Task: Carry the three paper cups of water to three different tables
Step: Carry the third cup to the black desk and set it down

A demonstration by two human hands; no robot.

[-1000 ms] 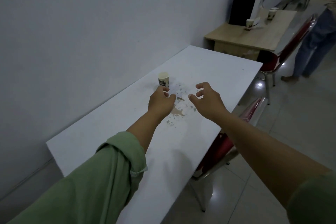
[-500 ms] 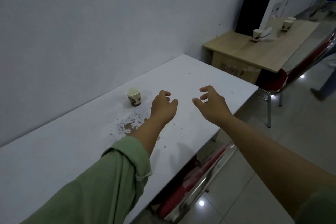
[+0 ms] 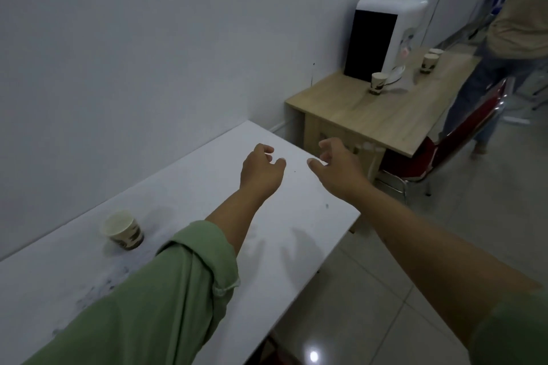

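Paper cup (image 3: pixel 123 230) on white table (image 3: pixel 184 187) | hands outstretched: left (image 3: pixel 261 170), right (image 3: pixel 338 167) | both empty, fingers loosely curled

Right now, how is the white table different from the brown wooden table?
The white table is long, pale and holds one paper cup. The brown wooden table is shorter, tan, and holds a white water dispenser plus several cups. Both stand against the wall.

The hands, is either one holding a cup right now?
No, the left hand and right hand are open and empty above the white table.
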